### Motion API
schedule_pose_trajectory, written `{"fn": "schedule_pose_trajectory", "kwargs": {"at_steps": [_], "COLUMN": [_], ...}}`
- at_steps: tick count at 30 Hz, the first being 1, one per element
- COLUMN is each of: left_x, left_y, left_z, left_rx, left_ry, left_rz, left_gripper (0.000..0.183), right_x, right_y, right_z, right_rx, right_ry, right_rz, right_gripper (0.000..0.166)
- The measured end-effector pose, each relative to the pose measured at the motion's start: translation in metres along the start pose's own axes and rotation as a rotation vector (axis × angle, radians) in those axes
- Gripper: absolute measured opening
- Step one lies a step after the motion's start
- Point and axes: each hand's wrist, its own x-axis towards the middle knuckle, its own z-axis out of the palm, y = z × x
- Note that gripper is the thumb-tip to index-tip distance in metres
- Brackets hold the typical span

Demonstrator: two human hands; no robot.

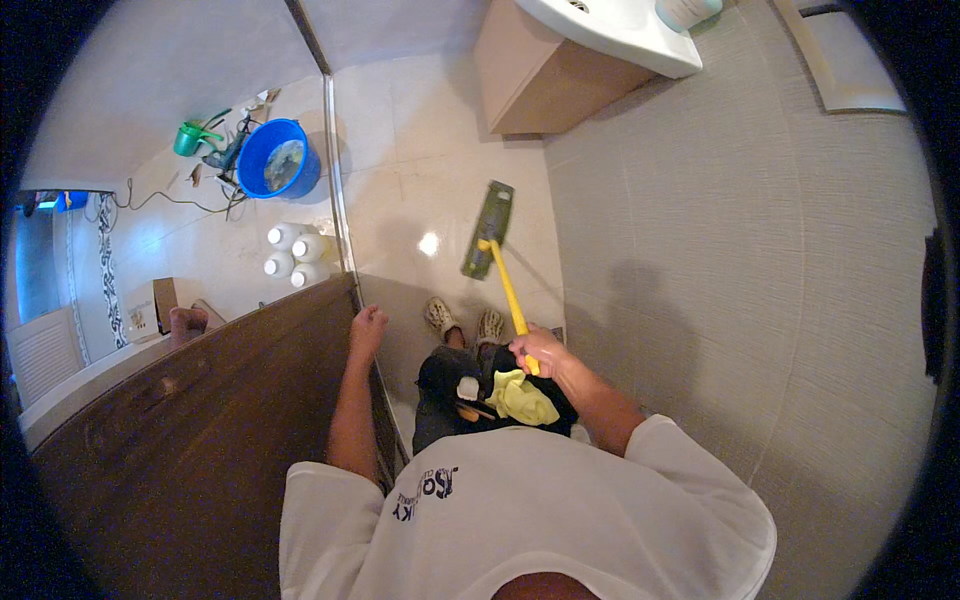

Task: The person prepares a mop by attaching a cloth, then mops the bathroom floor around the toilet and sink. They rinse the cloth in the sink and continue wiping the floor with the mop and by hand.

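My right hand (pixel 539 350) is closed around the end of the yellow handle (pixel 511 292) of a flat floor scrubber. Its long green-grey head (pixel 489 231) rests on the pale tiled floor ahead of my feet. On the left, my left hand (pixel 369 327) is raised near the edge of a dark wooden door (pixel 225 375), its fingers curled and no object visible in it; whether it touches the door edge I cannot tell. A yellow cloth (pixel 523 399) hangs at my waist beside a white-headed brush (pixel 468 388).
A white washbasin (pixel 637 34) on a cabinet (pixel 555 82) stands ahead, against the tiled wall (pixel 697 195). Left of the metal floor track (pixel 337 180) are a blue bucket (pixel 302 176), several white-capped bottles (pixel 309 247), a green dipper (pixel 187 141), a power tool (pixel 227 155) and a cable (pixel 169 196).
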Motion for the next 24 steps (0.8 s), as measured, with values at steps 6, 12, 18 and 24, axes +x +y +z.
{"fn": "schedule_pose_trajectory", "kwargs": {"at_steps": [6, 12, 18, 24], "left_x": [0.008, 0.007, -0.022, -0.074], "left_y": [0.072, 0.028, -0.01, -0.03], "left_z": [-0.002, -0.024, -0.041, -0.049], "left_rx": [0.214, 0.19, 0.249, 0.201], "left_ry": [-0.007, 0.082, 0.068, 0.065], "left_rz": [0.158, 0.135, -0.049, -0.188], "left_gripper": [0.037, 0.037, 0.037, 0.034], "right_x": [-0.026, -0.152, -0.11, 0.056], "right_y": [0.002, 0.041, 0.08, 0.035], "right_z": [-0.102, -0.147, -0.174, -0.081], "right_rx": [-0.104, -0.32, -0.232, 0.193], "right_ry": [-0.12, 0.189, 0.138, -0.104], "right_rz": [-0.103, 0.147, 0.155, 0.244], "right_gripper": [0.048, 0.069, 0.023, 0.018]}}
